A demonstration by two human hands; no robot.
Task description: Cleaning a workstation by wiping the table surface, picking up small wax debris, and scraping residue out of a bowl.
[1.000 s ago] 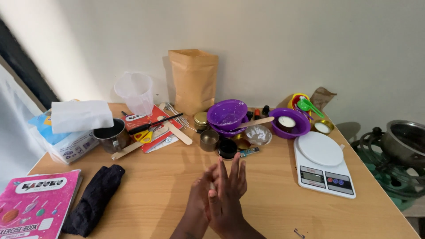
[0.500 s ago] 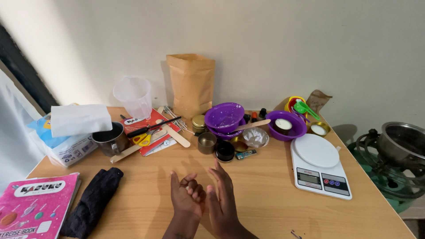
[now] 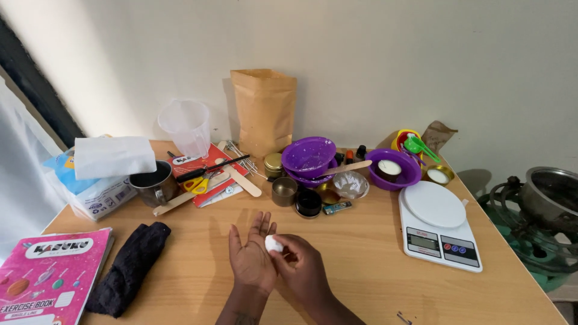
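The left hand (image 3: pixel 251 259) lies open, palm up, just above the wooden worktop (image 3: pixel 361 253), and its fingers are spread and released, so the palm works like a small dish; the right hand (image 3: pixel 301 268) comes in from the right side and its fingers are closed in a pinch on a small white lump (image 3: pixel 273 244), which sits against the left palm, probably so that it can be pressed or rolled there without falling. Beyond the fingers, toward the wall, the containers stand together in a group within easy reach: a small metal tin (image 3: pixel 283 191) whose inside I cannot see, a black round tin (image 3: pixel 308 203) that looks dark and empty, and a little glass bowl (image 3: pixel 351 184) with a whitish film inside. Behind these are stacked purple bowls (image 3: pixel 309 156) with white spots, and to the right of them another purple bowl (image 3: pixel 394 169) that holds a cup with a white filling. A closed brown paper bag (image 3: pixel 265 111) stands upright against the wall, and an empty clear measuring jug (image 3: pixel 186 126) is left of it. Far to the left of the fingers a dark metal mug (image 3: pixel 153 182) stands beside a tissue pack (image 3: pixel 99 174). To the right of the fingers a white kitchen scale (image 3: pixel 439 225) lies with nothing on its plate
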